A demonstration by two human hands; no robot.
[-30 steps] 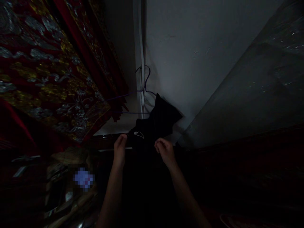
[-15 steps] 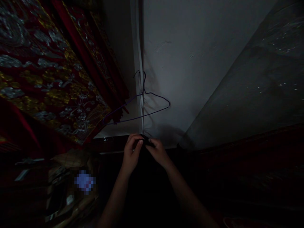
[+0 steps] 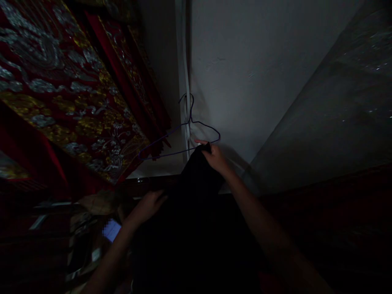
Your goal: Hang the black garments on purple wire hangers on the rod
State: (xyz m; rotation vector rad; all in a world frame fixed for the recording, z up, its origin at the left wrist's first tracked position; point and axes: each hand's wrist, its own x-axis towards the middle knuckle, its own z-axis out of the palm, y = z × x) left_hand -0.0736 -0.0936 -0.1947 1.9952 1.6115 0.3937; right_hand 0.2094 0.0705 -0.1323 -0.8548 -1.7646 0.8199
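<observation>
A black piece of cloth [image 3: 199, 183], likely a garment, hangs from my right hand [image 3: 214, 157], which pinches its top edge. That raised edge reaches the bottom bar of a thin purple-blue wire hanger [image 3: 174, 154]. Hooked at a pale vertical strip, the hanger bears nothing that I can make out. My left hand [image 3: 150, 205] is lower, beside the cloth's left edge. Its thumb and fingers are apart, and in the dark I cannot see whether they touch the fabric. The cloth's lower part merges into the shadow.
Red fabric [image 3: 76, 90] with gold and silver embroidery hangs at left. Behind the hanger is a pale wall [image 3: 245, 53] with the strip [image 3: 185, 53] running down it. Shiny plastic-like sheeting [image 3: 337, 102] covers the right side. A lit screen [image 3: 112, 230] glows among dim items at lower left.
My right hand has risen to the hanger's bottom bar, lifting the black cloth. My left hand has parted from it and moved down and left.
</observation>
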